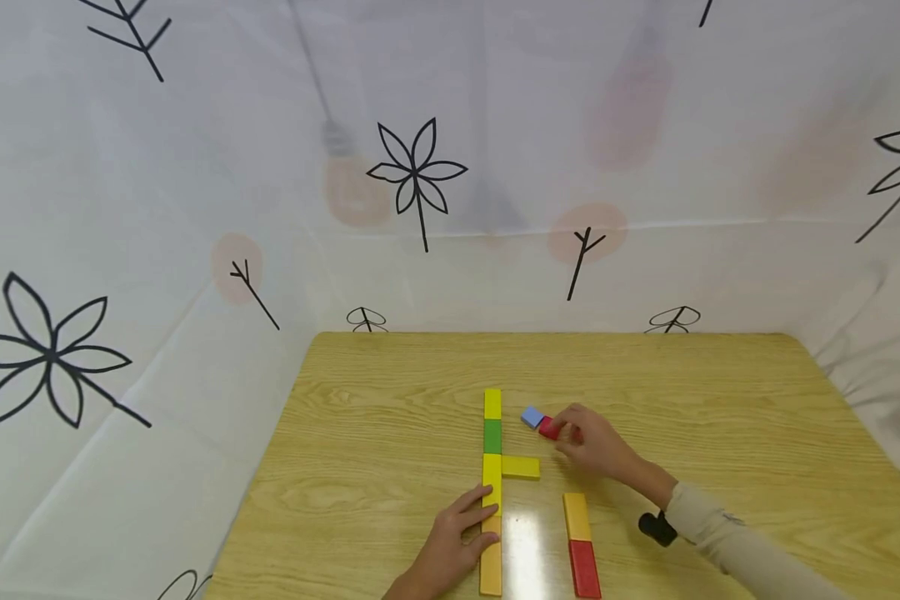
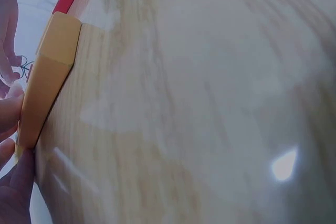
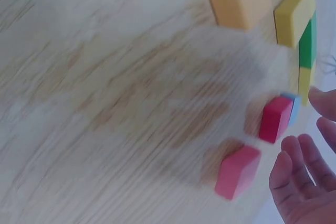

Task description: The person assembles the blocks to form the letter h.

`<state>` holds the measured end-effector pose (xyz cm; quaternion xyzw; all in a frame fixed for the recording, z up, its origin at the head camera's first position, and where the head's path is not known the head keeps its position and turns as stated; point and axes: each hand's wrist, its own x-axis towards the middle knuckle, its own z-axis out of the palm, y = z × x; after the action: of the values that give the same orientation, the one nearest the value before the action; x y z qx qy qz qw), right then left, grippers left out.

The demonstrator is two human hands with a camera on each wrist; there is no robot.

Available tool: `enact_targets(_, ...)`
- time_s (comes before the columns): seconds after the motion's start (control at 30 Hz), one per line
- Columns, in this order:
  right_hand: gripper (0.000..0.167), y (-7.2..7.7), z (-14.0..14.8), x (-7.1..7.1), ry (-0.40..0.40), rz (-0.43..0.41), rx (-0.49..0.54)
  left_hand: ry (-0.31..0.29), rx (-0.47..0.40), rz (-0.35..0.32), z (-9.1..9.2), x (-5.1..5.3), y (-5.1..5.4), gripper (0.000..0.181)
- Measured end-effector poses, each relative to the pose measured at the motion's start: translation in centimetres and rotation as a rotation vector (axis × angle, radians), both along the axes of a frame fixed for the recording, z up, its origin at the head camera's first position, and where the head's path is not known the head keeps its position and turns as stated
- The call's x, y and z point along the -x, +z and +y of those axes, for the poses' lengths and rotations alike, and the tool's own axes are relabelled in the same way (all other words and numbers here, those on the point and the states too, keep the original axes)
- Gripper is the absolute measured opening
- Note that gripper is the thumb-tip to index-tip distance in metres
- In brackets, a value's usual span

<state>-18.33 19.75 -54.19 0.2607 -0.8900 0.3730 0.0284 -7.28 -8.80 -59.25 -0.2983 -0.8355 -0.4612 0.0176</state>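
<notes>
My left hand (image 1: 450, 542) rests fairly straight fingers across a column's yellow block (image 1: 492, 471) and orange block (image 1: 491, 575). Above them in that column lie a green block (image 1: 492, 436) and a smaller yellow block (image 1: 492, 403). Another yellow block (image 1: 521, 467) juts out to the right. At upper right, my right hand (image 1: 592, 443) is close to a small red block (image 1: 548, 427), which touches a blue block (image 1: 532, 417). A second red block (image 3: 239, 171) stands nearer the right wrist camera, beside the relaxed fingers; the head view mostly hides it.
Right of the column, another orange block (image 1: 577, 517) and a longer red block (image 1: 585, 569) lie end to end. All the blocks are on a wood-grain table (image 1: 375, 417). A patterned white cloth (image 1: 480, 275) hangs behind and beside it.
</notes>
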Motion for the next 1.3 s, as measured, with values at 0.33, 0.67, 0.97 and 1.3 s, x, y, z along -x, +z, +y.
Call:
enact_targets(0.33,0.025,-0.5,2.5,0.2,-0.098,0.058,-0.054,0.0,-0.009,-0.038,-0.1,0.0,0.0,0.04)
enact_targets(0.67,0.029,-0.6,3.5,0.0,-0.135,0.037,-0.072,0.005,-0.008,-0.032,-0.2,0.1,0.0,0.039)
enact_targets(0.97,0.033,-2.1,3.9,0.0,-0.164,0.02,-0.043,-0.005,-0.012,-0.028,-0.2,0.1,0.0,0.04)
enact_targets(1.3,0.024,-2.1,3.5,-0.2,-0.179,0.012,0.005,-0.005,-0.012,-0.019,-0.1,0.0,0.1,0.039)
